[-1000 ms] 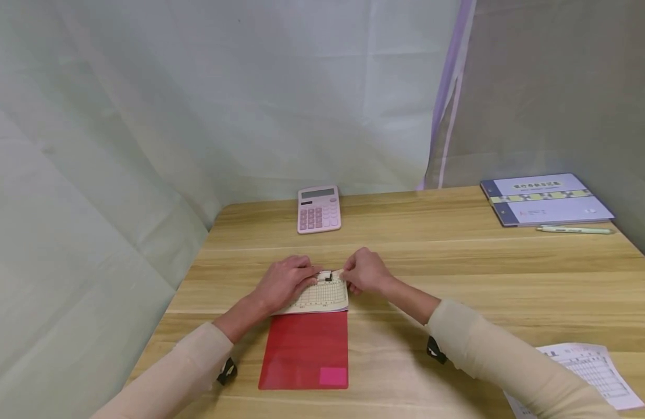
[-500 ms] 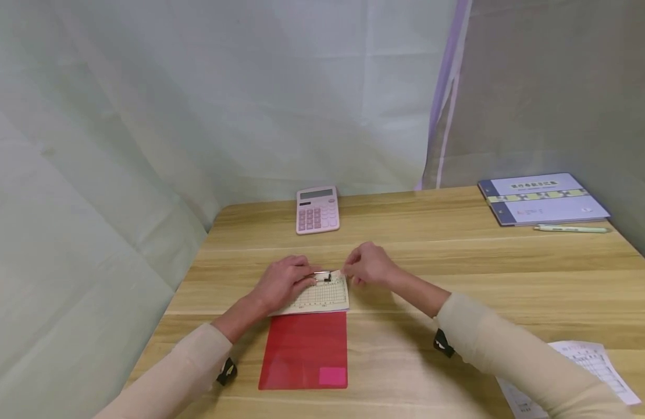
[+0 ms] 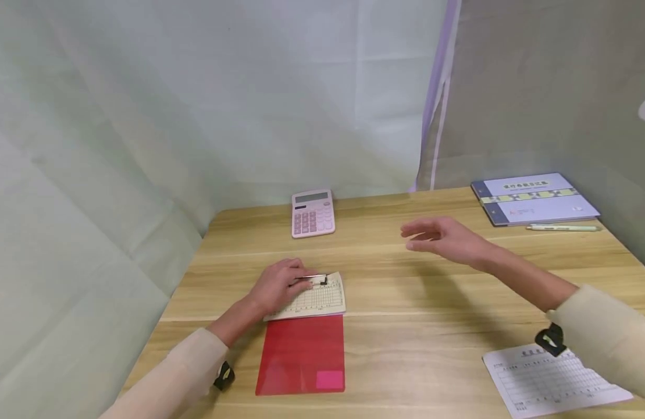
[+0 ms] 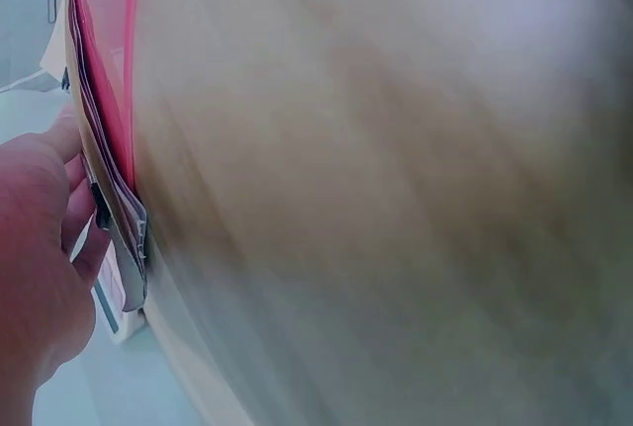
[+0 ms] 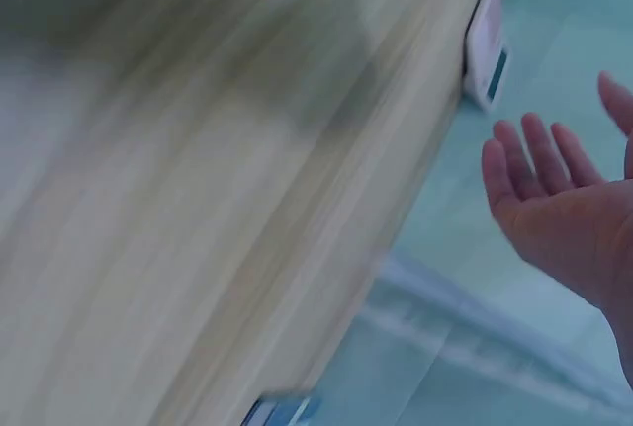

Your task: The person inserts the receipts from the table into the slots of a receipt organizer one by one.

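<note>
A red clipboard [image 3: 300, 355] lies on the table with a pad of printed forms [image 3: 322, 298] across its far end. At the pad's far edge is a metal clip [image 3: 323, 281] with a black corner. My left hand [image 3: 281, 285] holds this clip between thumb and fingers, covering its left part. In the left wrist view the paper stack [image 4: 107, 164] shows edge-on beside the fingers. Over the table to the right, my right hand [image 3: 448, 238] hovers with its fingers spread and nothing in them. The right wrist view shows the same bare hand [image 5: 569, 199], palm visible.
A pink calculator [image 3: 313, 214] lies near the back edge. At the back right are a blue-and-white account book [image 3: 534, 199] and a pale green pen [image 3: 563, 227]. One loose printed sheet [image 3: 547, 381] lies at front right, partly under the right sleeve [image 3: 610, 337].
My right hand has left the pad's upper right corner, moved right and opened its fingers. My left hand stays at the clip. The view has turned slightly right.
</note>
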Demonstrator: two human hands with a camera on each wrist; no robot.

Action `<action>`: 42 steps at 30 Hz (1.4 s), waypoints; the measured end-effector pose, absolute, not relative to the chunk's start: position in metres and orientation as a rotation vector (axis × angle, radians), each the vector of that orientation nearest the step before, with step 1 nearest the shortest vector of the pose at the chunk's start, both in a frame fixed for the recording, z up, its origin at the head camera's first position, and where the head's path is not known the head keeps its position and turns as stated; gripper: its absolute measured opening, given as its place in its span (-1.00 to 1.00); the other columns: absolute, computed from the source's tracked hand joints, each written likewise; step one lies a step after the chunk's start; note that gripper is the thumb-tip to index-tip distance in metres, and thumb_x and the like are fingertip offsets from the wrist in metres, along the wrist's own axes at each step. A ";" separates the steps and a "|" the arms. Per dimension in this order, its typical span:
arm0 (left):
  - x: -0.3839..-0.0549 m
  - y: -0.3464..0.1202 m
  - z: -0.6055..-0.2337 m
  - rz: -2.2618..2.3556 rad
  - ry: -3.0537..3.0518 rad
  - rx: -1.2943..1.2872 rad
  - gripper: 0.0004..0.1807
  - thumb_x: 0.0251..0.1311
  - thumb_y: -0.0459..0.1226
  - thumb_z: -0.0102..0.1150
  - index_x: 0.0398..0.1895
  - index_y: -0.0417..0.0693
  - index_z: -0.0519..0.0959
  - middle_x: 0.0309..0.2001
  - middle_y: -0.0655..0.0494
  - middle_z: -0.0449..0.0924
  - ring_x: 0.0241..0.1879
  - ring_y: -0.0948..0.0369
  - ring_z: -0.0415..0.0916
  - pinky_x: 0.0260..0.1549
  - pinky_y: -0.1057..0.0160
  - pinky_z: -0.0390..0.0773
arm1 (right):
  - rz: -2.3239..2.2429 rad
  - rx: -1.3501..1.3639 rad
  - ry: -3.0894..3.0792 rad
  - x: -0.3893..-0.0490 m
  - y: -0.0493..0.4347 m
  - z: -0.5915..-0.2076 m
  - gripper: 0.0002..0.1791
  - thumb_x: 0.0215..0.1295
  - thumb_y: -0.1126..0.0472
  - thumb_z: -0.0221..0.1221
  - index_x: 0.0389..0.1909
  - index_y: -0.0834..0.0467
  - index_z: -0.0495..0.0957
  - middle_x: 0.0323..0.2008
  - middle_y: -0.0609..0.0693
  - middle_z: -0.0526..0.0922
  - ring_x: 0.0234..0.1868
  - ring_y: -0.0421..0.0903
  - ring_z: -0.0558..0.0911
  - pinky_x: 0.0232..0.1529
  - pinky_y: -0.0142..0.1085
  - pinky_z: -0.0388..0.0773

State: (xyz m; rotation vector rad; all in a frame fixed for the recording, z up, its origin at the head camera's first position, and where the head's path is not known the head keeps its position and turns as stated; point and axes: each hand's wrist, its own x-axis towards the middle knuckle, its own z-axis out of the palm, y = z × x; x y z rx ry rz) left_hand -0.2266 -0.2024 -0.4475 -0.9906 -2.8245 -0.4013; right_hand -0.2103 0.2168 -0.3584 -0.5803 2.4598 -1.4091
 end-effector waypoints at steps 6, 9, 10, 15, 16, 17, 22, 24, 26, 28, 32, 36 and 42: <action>-0.227 -0.203 -0.448 -0.402 -2.810 -0.997 -0.68 0.37 -0.13 0.44 0.15 0.11 0.79 -0.28 0.34 0.50 -0.25 0.29 0.40 -0.23 0.22 0.48 | -1.382 -0.620 2.377 -0.187 0.278 -0.361 -0.36 0.53 0.11 0.29 0.53 0.19 0.40 0.44 0.19 0.51 0.41 0.18 0.53 0.19 -0.32 0.55; -0.228 -0.203 -0.448 -0.400 -2.803 -1.005 -0.67 0.36 -0.13 0.45 0.15 0.10 0.79 -0.29 0.34 0.50 -0.27 0.29 0.39 -0.24 0.23 0.48 | -1.346 -0.631 2.355 -0.175 0.308 -0.363 -0.36 0.55 0.17 0.26 0.57 0.17 0.35 0.46 0.18 0.49 0.39 0.00 0.55 0.15 -0.36 0.57; -0.229 -0.203 -0.448 -0.399 -2.799 -1.010 -0.67 0.35 -0.14 0.45 0.15 0.10 0.79 -0.29 0.33 0.50 -0.27 0.29 0.40 -0.25 0.23 0.48 | -1.330 -0.636 2.354 -0.171 0.317 -0.365 -0.35 0.56 0.19 0.25 0.58 0.15 0.33 0.48 0.17 0.47 0.38 -0.09 0.55 0.15 -0.36 0.57; -0.230 -0.204 -0.448 -0.398 -2.780 -1.036 -0.65 0.34 -0.14 0.46 0.16 0.08 0.79 -0.28 0.31 0.53 -0.28 0.29 0.40 -0.24 0.22 0.48 | -1.291 -0.715 2.310 -0.152 0.365 -0.381 -0.34 0.56 0.36 0.18 0.61 0.22 0.26 0.50 -0.20 0.45 0.33 -0.40 0.51 0.11 -0.37 0.57; -0.230 -0.204 -0.448 -0.398 -2.778 -1.039 -0.65 0.34 -0.14 0.46 0.16 0.07 0.79 -0.28 0.31 0.53 -0.28 0.29 0.40 -0.25 0.23 0.48 | -1.302 -0.741 2.278 -0.150 0.374 -0.385 -0.35 0.55 0.41 0.16 0.60 0.23 0.27 0.49 -0.28 0.45 0.32 -0.40 0.51 0.11 -0.38 0.58; -0.230 -0.204 -0.448 -0.401 -2.776 -1.041 -0.65 0.34 -0.14 0.46 0.16 0.07 0.79 -0.28 0.31 0.53 -0.29 0.29 0.39 -0.25 0.23 0.47 | -1.309 -0.772 2.247 -0.147 0.383 -0.390 -0.35 0.54 0.45 0.14 0.60 0.25 0.27 0.47 -0.35 0.45 0.31 -0.39 0.53 0.10 -0.37 0.59; -0.229 -0.204 -0.446 -0.398 -2.786 -1.034 -0.64 0.33 -0.14 0.47 0.16 0.09 0.79 -0.29 0.32 0.52 -0.30 0.29 0.38 -0.26 0.24 0.46 | -1.321 -0.909 2.137 -0.136 0.419 -0.412 -0.27 0.43 0.61 0.15 0.55 0.07 0.42 0.39 -0.40 0.52 0.16 -0.28 0.66 0.00 -0.37 0.65; -0.229 -0.204 -0.446 -0.394 -2.793 -1.026 -0.64 0.33 -0.14 0.47 0.17 0.09 0.79 -0.29 0.32 0.52 -0.30 0.29 0.38 -0.26 0.24 0.46 | -1.337 -0.931 2.093 -0.132 0.428 -0.420 -0.28 0.41 0.64 0.15 0.49 0.02 0.50 0.34 -0.36 0.58 0.10 -0.25 0.68 -0.03 -0.39 0.65; -0.229 -0.204 -0.447 -0.389 -2.803 -1.018 -0.64 0.33 -0.13 0.46 0.18 0.10 0.78 -0.29 0.33 0.51 -0.29 0.30 0.38 -0.26 0.24 0.45 | -1.364 -0.936 2.033 -0.128 0.435 -0.427 -0.32 0.40 0.65 0.14 0.43 0.06 0.57 0.30 -0.29 0.64 0.06 -0.22 0.70 -0.04 -0.40 0.64; -0.229 -0.204 -0.448 -0.381 -2.805 -1.017 -0.64 0.34 -0.13 0.46 0.18 0.10 0.78 -0.28 0.32 0.51 -0.29 0.29 0.38 -0.25 0.24 0.45 | -1.385 -0.913 1.970 -0.125 0.440 -0.432 -0.38 0.40 0.64 0.16 0.37 0.10 0.62 0.26 -0.24 0.68 0.04 -0.23 0.70 -0.04 -0.41 0.64; -0.228 -0.204 -0.449 -0.372 -2.810 -1.015 -0.64 0.35 -0.11 0.45 0.18 0.11 0.78 -0.28 0.33 0.50 -0.27 0.29 0.38 -0.24 0.24 0.45 | -1.410 -0.859 1.926 -0.117 0.444 -0.442 -0.47 0.40 0.58 0.22 0.30 0.12 0.68 0.19 -0.18 0.74 -0.09 -0.24 0.70 -0.12 -0.39 0.64; -0.227 -0.204 -0.449 -0.379 -2.813 -1.017 -0.64 0.36 -0.11 0.44 0.19 0.11 0.78 -0.28 0.33 0.49 -0.27 0.29 0.37 -0.24 0.25 0.45 | -1.450 -0.869 1.959 -0.108 0.444 -0.452 -0.48 0.34 0.59 0.27 0.24 0.13 0.72 0.08 -0.12 0.79 -0.27 -0.17 0.66 -0.39 -0.32 0.56; -0.227 -0.204 -0.448 -0.383 -2.795 -1.032 -0.64 0.35 -0.13 0.45 0.18 0.08 0.78 -0.29 0.33 0.49 -0.29 0.30 0.36 -0.27 0.26 0.43 | -1.403 -0.929 2.173 -0.098 0.439 -0.457 -0.46 0.22 0.61 0.34 0.17 0.11 0.76 -0.15 -0.10 0.77 -0.39 -0.07 0.56 -0.55 -0.22 0.33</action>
